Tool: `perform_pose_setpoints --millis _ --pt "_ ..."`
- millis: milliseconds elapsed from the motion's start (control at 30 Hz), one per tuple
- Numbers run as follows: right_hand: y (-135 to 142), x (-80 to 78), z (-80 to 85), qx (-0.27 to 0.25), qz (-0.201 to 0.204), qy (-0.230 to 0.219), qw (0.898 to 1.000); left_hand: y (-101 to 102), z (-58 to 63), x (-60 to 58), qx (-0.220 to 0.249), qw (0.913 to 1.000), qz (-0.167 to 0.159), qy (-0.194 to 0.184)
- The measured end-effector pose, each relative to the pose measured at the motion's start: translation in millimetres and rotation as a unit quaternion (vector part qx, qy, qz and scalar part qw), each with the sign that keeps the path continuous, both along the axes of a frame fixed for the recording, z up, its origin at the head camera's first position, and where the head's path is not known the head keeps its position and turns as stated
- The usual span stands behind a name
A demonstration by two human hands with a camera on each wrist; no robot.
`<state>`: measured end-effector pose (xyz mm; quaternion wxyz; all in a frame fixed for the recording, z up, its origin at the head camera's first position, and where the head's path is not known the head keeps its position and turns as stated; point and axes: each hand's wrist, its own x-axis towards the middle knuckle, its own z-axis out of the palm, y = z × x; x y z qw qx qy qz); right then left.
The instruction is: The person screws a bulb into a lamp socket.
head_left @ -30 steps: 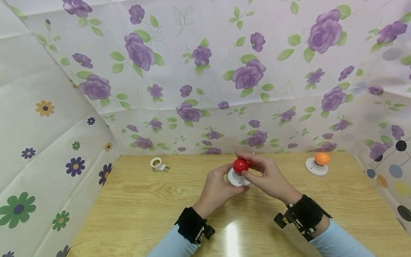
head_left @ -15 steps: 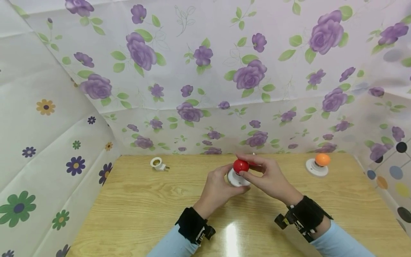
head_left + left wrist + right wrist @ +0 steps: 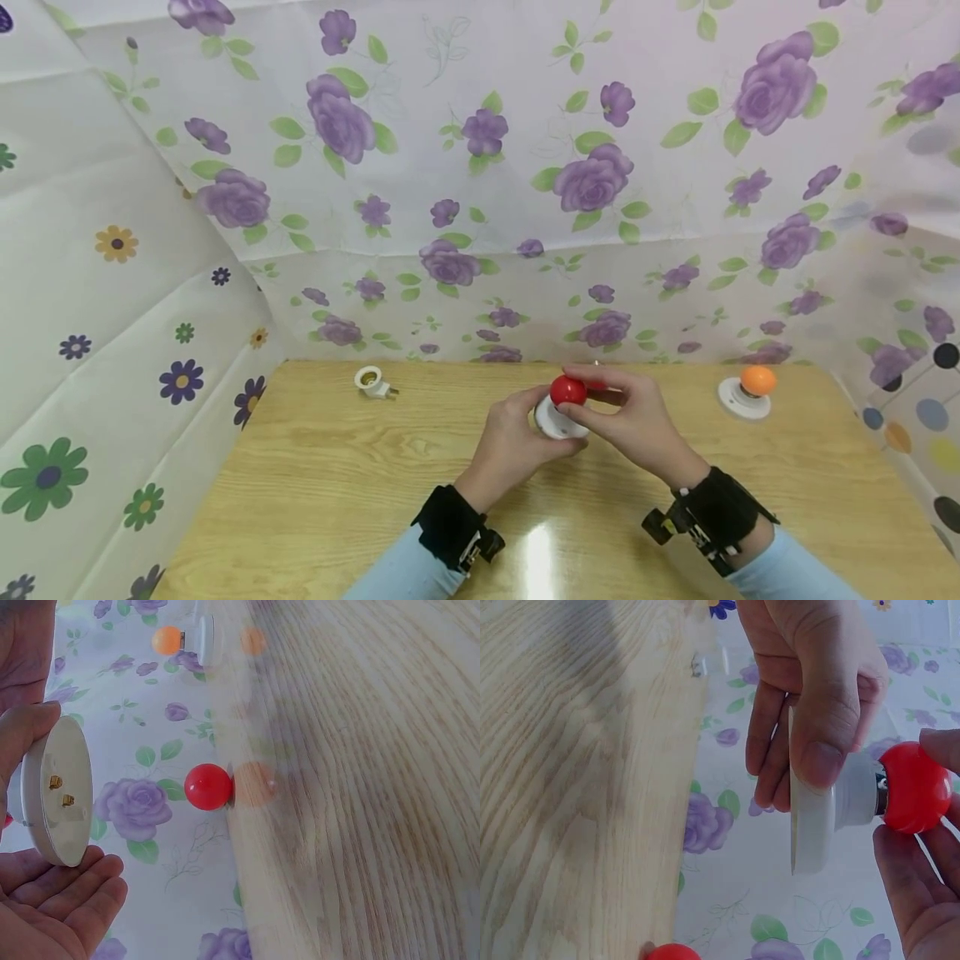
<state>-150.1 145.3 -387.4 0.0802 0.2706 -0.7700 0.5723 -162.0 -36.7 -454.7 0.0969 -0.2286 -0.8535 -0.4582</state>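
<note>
My left hand [image 3: 510, 442] grips the rim of a round white lamp holder [image 3: 555, 423], lifted off the table. In the left wrist view, two brass screws [image 3: 56, 781] show on the underside of its base. A round red bulb [image 3: 567, 391] sits at the mouth of the holder, pinched between the thumb and fingers of my right hand [image 3: 637, 421]. The right wrist view shows a strip of the bulb's metal cap [image 3: 881, 791] between red glass and white socket; how deep it sits is hidden. Another red bulb [image 3: 208, 787] lies on the table behind my right hand.
At the back left of the wooden table [image 3: 337, 500] lies a white plug-in lamp socket [image 3: 372, 382] with prongs. Back right stands a white lamp holder [image 3: 742, 400] bearing an orange bulb [image 3: 758, 381]. Flowered cloth [image 3: 480, 208] hangs behind and at both sides.
My right thumb has shifted leftward around the front of the red bulb. The left hand keeps its hold on the lamp holder. The head view has shifted slightly.
</note>
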Motion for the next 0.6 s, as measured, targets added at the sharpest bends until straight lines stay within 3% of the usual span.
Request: perform_pose_setpoints --millis 400,600 --pt "1 -0.4 -4.6 -0.022 -0.021 0.007 0.999 1 0.8 0.3 -0.008 0.9999 0.004 -0.009" --pt "9 -12.3 -21.5 -0.008 0.013 0.017 1.0 1 2.0 0.8 -0.012 0.9998 0.012 -0.011"
